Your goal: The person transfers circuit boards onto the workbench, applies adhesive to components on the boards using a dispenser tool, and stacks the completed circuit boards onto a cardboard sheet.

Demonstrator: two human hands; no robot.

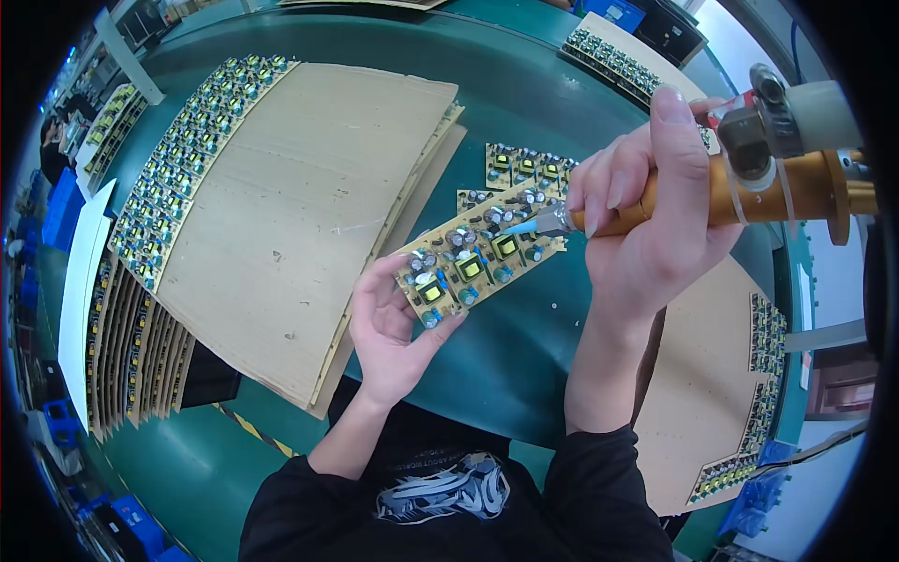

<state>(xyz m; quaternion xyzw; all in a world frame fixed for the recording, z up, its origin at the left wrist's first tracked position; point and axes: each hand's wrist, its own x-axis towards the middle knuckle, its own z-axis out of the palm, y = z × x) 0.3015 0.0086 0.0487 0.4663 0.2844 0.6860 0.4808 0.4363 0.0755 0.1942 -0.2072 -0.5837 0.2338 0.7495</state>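
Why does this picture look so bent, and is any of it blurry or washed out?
Head view: probably a very wide lens, bowing the cardboard sheet and leaving dark, rounded corners; head view: the held circuit board and left hand look fairly clear; head view: the far-left background looks softer; head view: the white panel at left is bright, with little detail.

Head-worn camera, facing forward and down; left hand [391,345], right hand [660,211] close below.

Bright light, fisheye-bent edges, black corners
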